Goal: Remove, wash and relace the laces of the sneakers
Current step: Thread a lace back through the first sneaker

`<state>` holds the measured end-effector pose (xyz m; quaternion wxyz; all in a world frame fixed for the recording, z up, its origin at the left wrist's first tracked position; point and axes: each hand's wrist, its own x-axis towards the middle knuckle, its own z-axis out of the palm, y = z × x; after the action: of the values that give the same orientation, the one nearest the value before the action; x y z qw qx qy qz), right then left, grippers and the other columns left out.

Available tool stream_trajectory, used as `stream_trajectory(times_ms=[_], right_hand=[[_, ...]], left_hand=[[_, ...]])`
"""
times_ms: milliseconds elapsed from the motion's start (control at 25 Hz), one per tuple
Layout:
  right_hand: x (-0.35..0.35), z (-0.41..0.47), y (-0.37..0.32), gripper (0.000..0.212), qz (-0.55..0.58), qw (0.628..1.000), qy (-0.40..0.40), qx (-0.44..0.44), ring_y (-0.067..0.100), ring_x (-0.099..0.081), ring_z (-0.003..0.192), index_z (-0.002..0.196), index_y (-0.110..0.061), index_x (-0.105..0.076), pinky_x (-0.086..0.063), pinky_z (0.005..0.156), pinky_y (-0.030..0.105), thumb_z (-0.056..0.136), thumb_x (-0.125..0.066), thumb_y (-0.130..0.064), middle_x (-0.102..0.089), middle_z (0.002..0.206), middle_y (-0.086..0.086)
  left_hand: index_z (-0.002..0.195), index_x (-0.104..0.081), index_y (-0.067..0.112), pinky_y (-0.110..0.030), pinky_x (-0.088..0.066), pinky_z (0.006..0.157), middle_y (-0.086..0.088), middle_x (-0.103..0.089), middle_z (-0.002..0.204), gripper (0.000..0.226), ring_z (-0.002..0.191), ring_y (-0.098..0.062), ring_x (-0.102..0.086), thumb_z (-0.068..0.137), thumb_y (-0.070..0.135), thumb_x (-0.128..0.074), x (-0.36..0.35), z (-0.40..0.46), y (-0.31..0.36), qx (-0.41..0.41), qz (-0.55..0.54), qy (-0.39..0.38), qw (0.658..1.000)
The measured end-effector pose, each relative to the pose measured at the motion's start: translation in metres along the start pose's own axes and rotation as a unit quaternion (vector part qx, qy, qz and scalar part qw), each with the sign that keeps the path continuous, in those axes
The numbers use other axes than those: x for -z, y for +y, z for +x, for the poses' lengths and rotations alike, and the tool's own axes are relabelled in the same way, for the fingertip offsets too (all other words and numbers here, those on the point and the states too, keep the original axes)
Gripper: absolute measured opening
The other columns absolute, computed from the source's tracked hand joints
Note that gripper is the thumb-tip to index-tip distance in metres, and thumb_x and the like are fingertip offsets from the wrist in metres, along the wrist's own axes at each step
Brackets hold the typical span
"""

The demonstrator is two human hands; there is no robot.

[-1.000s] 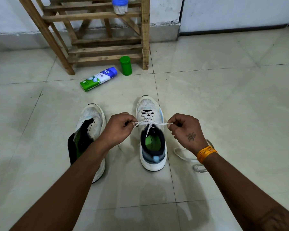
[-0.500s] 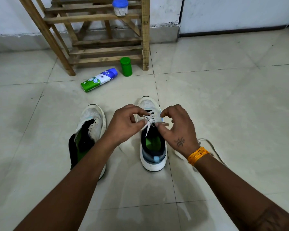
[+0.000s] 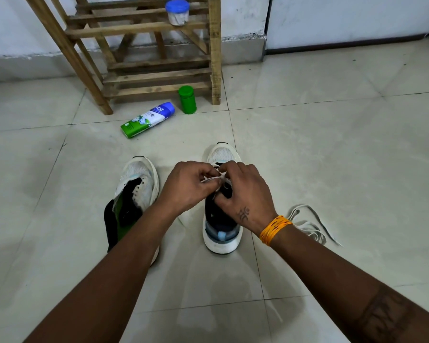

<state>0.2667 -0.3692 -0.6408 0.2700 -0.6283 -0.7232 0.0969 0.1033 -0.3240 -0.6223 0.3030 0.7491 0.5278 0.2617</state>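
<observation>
Two white sneakers stand on the tiled floor, toes pointing away from me. The right sneaker point(image 3: 222, 229) carries a white lace point(image 3: 212, 179) through its eyelets. My left hand point(image 3: 187, 185) and my right hand point(image 3: 244, 191) meet above its tongue, and each pinches an end of that lace. The left sneaker point(image 3: 138, 186) has no lace, and its black tongue and green insole show. A second loose white lace point(image 3: 307, 225) lies on the floor to the right of my right wrist.
A wooden rack point(image 3: 146, 53) stands against the wall ahead, with a blue-lidded jar point(image 3: 177, 12) on a shelf. A green and blue bottle point(image 3: 148, 120) lies on the floor before it, beside an upright green container point(image 3: 187, 99).
My hands, held apart with the lace stretched taut between them, have come together over the right sneaker's tongue, crossing the lace ends.
</observation>
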Motion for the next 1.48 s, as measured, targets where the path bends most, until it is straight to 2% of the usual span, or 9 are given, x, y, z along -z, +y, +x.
stream_trajectory(times_ms=[200, 400, 600, 760, 920, 1080, 1200, 1320, 1480], right_hand=[[-0.003, 0.003, -0.009, 0.048, 0.018, 1.000, -0.016, -0.010, 0.029, -0.056, 0.096, 0.121, -0.022, -0.059, -0.051, 0.072, 0.042, 0.080, -0.068, -0.045, -0.067, 0.103, 0.000], [0.009, 0.011, 0.009, 0.022, 0.081, 0.996, -0.003, -0.021, 0.025, -0.062, 0.090, 0.103, -0.023, -0.066, -0.051, 0.073, 0.038, 0.084, -0.069, -0.033, -0.073, 0.095, -0.007], [0.008, 0.001, 0.031, 0.006, 0.133, 0.987, 0.020, -0.083, 0.012, -0.067, 0.085, 0.081, -0.025, -0.073, -0.053, 0.078, 0.036, 0.083, -0.078, -0.028, -0.073, 0.084, -0.012], [0.010, -0.004, 0.034, 0.005, 0.185, 0.972, 0.019, -0.142, 0.004, -0.068, 0.090, 0.082, -0.025, -0.076, -0.053, 0.085, 0.028, 0.083, -0.076, -0.021, -0.074, 0.089, -0.014], [0.032, -0.004, 0.034, 0.011, 0.240, 0.954, 0.030, -0.176, -0.004, -0.067, 0.086, 0.082, -0.024, -0.075, -0.043, 0.074, 0.004, 0.088, -0.071, -0.016, -0.074, 0.084, -0.017], [0.055, -0.021, 0.040, 0.011, 0.263, 0.943, 0.043, -0.200, -0.001, -0.067, 0.084, 0.081, -0.024, -0.074, -0.045, 0.074, 0.008, 0.089, -0.072, -0.017, -0.074, 0.083, -0.015], [0.069, -0.042, 0.066, 0.009, 0.252, 0.941, 0.045, -0.221, 0.003, -0.068, 0.085, 0.083, -0.024, -0.074, -0.049, 0.078, 0.017, 0.088, -0.072, -0.016, -0.074, 0.084, -0.013], [0.075, -0.067, 0.098, 0.011, 0.187, 0.950, 0.009, -0.250, 0.006, -0.066, 0.095, 0.093, -0.024, -0.075, -0.050, 0.084, 0.025, 0.085, -0.075, -0.018, -0.073, 0.094, -0.013], [0.071, -0.105, 0.132, 0.055, 0.063, 0.955, -0.074, -0.282, 0.021, -0.054, 0.113, 0.123, -0.027, -0.065, -0.047, 0.092, 0.035, 0.074, -0.083, -0.043, -0.058, 0.118, -0.002]], left_hand=[[0.077, -0.079, 0.022, -0.029, -0.053, 0.071, 0.013, -0.074, 0.072, 0.010, 0.070, -0.001, -0.067, 0.086, 0.020, -0.076, 0.000, 0.003, 0.002, 0.002, -0.017, 0.005, 1.000], [0.090, -0.083, 0.028, -0.029, -0.052, 0.075, 0.013, -0.076, 0.080, 0.006, 0.074, -0.001, -0.065, 0.089, 0.025, -0.078, 0.007, 0.002, -0.008, 0.001, -0.014, 0.001, 1.000], [0.101, -0.081, 0.031, -0.040, -0.052, 0.078, 0.008, -0.072, 0.084, 0.019, 0.082, -0.015, -0.062, 0.089, 0.032, -0.066, -0.001, -0.005, -0.017, -0.047, 0.071, -0.013, 0.996], [0.109, -0.080, 0.021, -0.040, -0.055, 0.082, 0.002, -0.075, 0.095, 0.034, 0.089, -0.017, -0.066, 0.086, 0.013, -0.056, -0.004, -0.008, -0.016, -0.053, 0.062, 0.016, 0.997], [0.112, -0.077, 0.020, -0.035, -0.055, 0.081, 0.004, -0.073, 0.103, 0.040, 0.093, -0.017, -0.065, 0.083, 0.011, -0.052, -0.001, -0.001, 0.001, -0.045, 0.022, 0.078, 0.996], [0.110, -0.076, 0.023, -0.021, -0.048, 0.079, 0.011, -0.071, 0.106, 0.029, 0.101, -0.013, -0.063, 0.089, 0.015, -0.059, -0.019, -0.002, 0.054, -0.079, 0.011, 0.107, 0.991], [0.105, -0.077, 0.022, -0.027, -0.053, 0.078, 0.009, -0.072, 0.098, 0.019, 0.088, -0.009, -0.067, 0.090, 0.019, -0.066, -0.059, -0.008, 0.088, -0.094, -0.034, 0.045, 0.994], [0.104, -0.078, 0.023, -0.032, -0.055, 0.081, 0.005, -0.075, 0.096, 0.018, 0.086, -0.015, -0.069, 0.087, 0.024, -0.071, -0.104, -0.015, 0.097, -0.048, 0.013, -0.096, 0.994], [0.117, -0.073, 0.028, -0.029, -0.050, 0.085, 0.004, -0.071, 0.112, 0.034, 0.108, -0.019, -0.065, 0.083, 0.027, -0.073, -0.151, -0.023, 0.082, 0.023, 0.124, -0.185, 0.975]])
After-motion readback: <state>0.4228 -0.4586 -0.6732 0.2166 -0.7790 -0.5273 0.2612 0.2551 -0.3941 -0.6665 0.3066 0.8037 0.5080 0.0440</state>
